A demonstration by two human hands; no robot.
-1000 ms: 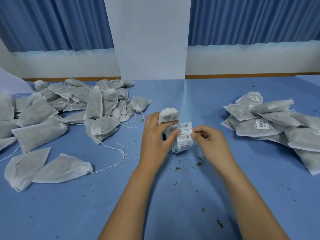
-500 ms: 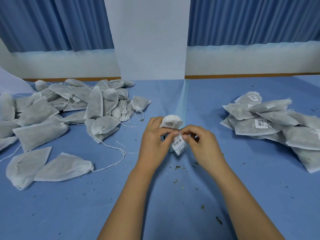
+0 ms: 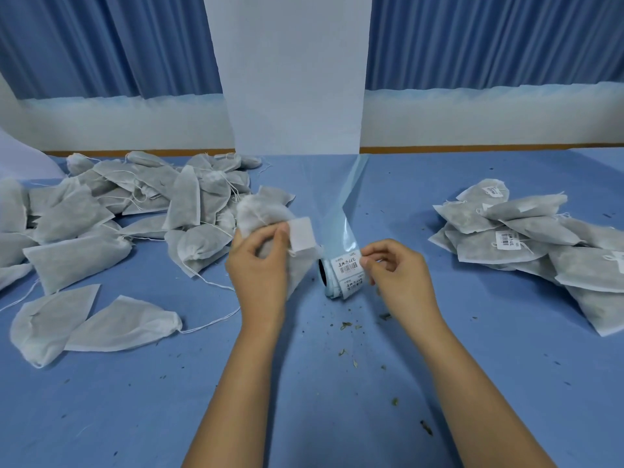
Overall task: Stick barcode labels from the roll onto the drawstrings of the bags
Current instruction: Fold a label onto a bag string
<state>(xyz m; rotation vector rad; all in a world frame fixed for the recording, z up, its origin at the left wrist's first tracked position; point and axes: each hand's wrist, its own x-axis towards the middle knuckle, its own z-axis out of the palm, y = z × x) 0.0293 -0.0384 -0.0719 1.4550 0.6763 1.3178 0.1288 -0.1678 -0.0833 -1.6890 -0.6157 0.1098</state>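
Observation:
My left hand (image 3: 261, 265) grips a white drawstring bag (image 3: 260, 211) and pinches a peeled label (image 3: 301, 234) between thumb and forefinger, its blank side facing me. The label roll (image 3: 344, 276) lies on the blue table just right of that hand. Its pale blue backing strip (image 3: 347, 211) trails away toward the wall. My right hand (image 3: 395, 275) sits beside the roll with its fingers loosely curled. The thumb tip touches the roll's right edge, and nothing is plainly held.
A heap of unlabelled bags (image 3: 111, 211) with loose strings covers the left side of the table (image 3: 135, 400). Two more bags (image 3: 125, 322) lie nearer me. Labelled bags (image 3: 520, 238) are stacked at the right. Dry herb crumbs (image 3: 347, 325) are scattered below the roll.
The roll has left my hands and now lies on the table. My left hand has lifted the bag with the peeled label, and my right hand has drawn away to the right.

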